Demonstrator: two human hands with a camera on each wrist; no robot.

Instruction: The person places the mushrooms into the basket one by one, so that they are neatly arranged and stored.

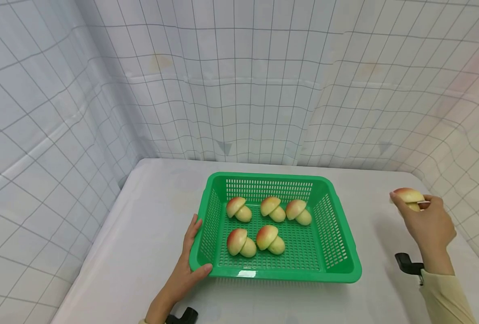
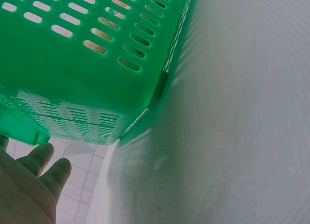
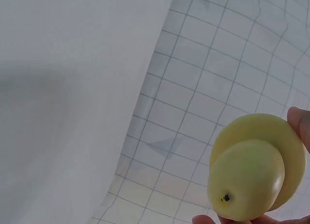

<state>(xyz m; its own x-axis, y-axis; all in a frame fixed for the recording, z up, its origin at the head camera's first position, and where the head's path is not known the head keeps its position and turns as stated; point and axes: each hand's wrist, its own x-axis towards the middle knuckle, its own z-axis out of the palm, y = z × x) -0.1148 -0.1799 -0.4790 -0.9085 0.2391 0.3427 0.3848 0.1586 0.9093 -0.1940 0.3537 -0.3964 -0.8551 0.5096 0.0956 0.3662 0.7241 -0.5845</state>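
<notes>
A toy mushroom (image 1: 409,196) with a red-and-yellow cap and pale stem is pinched between the thumb and fingers of my right hand (image 1: 432,225), raised at the table's right side. The right wrist view shows the mushroom's rounded stem (image 3: 247,180) end-on, with a small dark spot. My left hand (image 1: 186,265) rests at the near left corner of a green plastic basket (image 1: 279,273), thumb on the front rim and fingers extended along the left side. Inside the basket lie several similar mushrooms (image 1: 236,243) in two rows, toward its left and middle.
A white cloth covers the table (image 1: 150,211). Behind and at both sides hang white sheets with a grid pattern (image 1: 263,90). Black wrist mounts (image 1: 407,264) sit at both wrists.
</notes>
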